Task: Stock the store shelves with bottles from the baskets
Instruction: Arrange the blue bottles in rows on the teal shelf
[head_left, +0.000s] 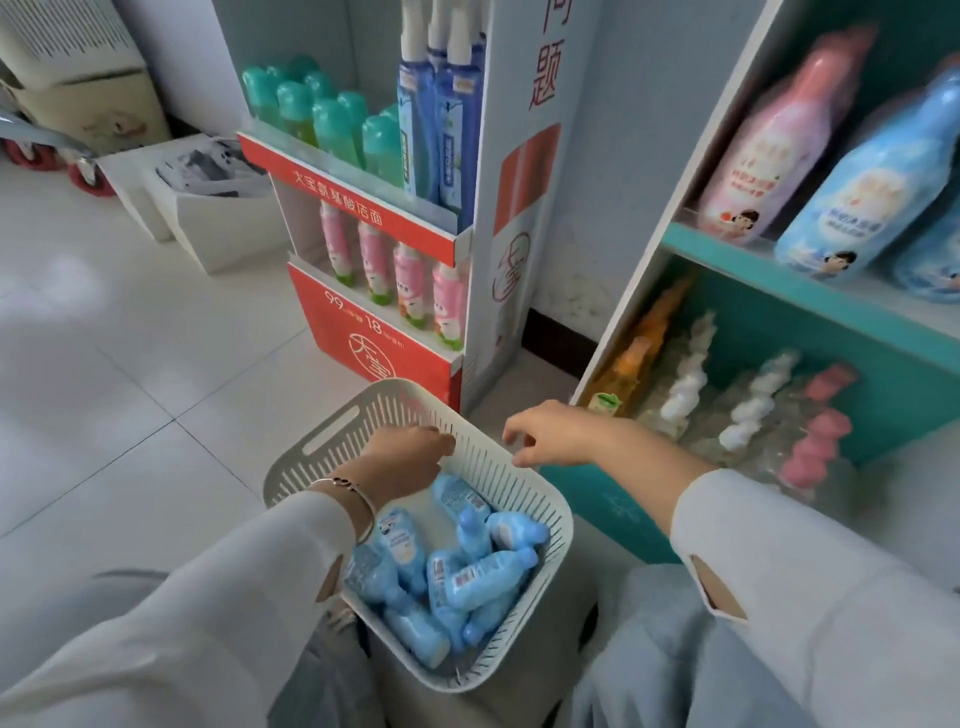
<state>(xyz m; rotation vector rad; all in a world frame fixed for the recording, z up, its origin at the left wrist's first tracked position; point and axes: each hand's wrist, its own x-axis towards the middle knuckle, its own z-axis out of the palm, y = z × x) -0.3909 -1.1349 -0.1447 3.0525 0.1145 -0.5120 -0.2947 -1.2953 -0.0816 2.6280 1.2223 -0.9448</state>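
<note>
Left hand (405, 460) inside basket (332, 441) above blue bottles (470, 574); right hand (550, 434) at its rim.

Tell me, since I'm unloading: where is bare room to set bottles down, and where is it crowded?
Free: the tiled floor left of the basket and before the red display stand; the narrow gap between that stand and the teal shelf unit. Crowded: its lower compartment, packed with pump bottles, and the basket's near end, piled with blue bottles.

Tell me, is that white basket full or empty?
Partly full: several light blue bottles lie jumbled on their sides in the white basket, below its rim.
</note>
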